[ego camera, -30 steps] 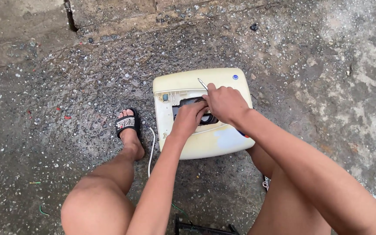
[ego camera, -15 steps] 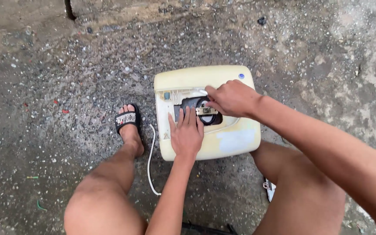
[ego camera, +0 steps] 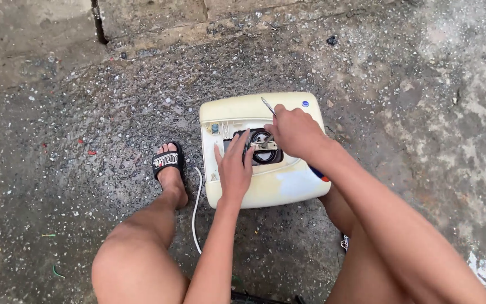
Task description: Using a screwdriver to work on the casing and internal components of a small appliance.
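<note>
Left hand: lying flat and open on the cream plastic box-shaped heater
Right hand: gripping a thin metal tool, poking into the heater's round dark hole

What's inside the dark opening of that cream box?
Inside the cream box a round metal fitting shows; the left hand and right hand cover the rest.

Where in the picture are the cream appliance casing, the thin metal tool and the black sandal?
cream appliance casing (ego camera: 288, 188), head view, bare front wall.
thin metal tool (ego camera: 268, 104), head view, free tip.
black sandal (ego camera: 168, 160), head view, strap.
</note>
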